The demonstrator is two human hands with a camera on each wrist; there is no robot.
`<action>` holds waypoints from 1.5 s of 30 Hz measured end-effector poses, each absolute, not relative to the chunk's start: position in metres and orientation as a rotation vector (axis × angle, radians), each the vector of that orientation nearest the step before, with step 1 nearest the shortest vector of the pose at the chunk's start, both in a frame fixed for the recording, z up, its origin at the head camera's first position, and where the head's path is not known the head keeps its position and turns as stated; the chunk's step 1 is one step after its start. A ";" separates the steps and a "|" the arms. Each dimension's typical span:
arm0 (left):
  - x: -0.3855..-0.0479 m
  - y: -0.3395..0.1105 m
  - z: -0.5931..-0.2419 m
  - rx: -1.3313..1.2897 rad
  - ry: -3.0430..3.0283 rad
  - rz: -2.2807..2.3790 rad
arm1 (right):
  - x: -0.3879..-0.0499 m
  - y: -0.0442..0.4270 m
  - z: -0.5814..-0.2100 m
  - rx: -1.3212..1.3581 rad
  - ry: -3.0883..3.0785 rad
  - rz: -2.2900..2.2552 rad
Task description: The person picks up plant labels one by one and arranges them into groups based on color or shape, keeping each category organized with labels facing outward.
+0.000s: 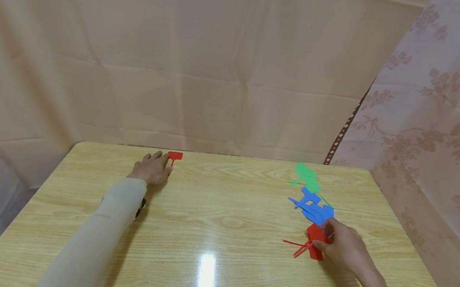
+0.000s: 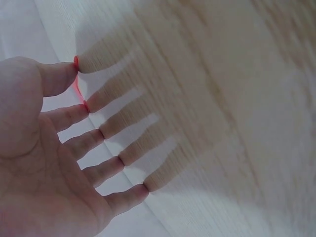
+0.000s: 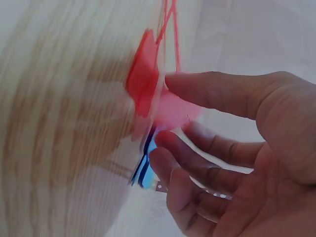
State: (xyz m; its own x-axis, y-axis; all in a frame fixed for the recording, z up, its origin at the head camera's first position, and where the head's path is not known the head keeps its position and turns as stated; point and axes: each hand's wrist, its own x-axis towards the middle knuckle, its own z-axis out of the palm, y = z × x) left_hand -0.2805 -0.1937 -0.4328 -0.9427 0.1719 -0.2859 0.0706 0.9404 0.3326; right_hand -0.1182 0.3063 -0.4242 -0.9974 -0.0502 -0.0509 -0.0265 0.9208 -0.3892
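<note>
A red T-shaped plant label (image 1: 175,155) lies near the table's far edge. My left hand (image 1: 151,167) is beside it, fingers spread and nearly straight; in the left wrist view the fingertips rest on the tabletop and the thumb and index finger touch the red label (image 2: 80,94). On the right, my right hand (image 1: 346,245) pinches a red plant label (image 3: 174,109) between thumb and index finger. Another red label (image 3: 144,74) lies right under it, and their thin stems cross. Just beyond are several overlapping blue plant labels (image 1: 315,212), partly covered by the fingers.
Green plant labels (image 1: 304,170) lie beyond the blue ones, near the back right of the wooden table (image 1: 223,225). A beige curtain (image 1: 220,69) hangs behind the table, with a flowered cloth (image 1: 442,112) at the right.
</note>
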 end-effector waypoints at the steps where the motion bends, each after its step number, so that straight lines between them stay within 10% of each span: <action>1: -0.281 -0.194 -0.433 0.177 2.781 0.462 | -0.118 0.307 -0.425 -0.065 3.032 -0.592; 45: -0.279 -0.194 -0.435 0.161 2.795 0.477 | -0.125 0.304 -0.436 -0.150 3.018 -0.677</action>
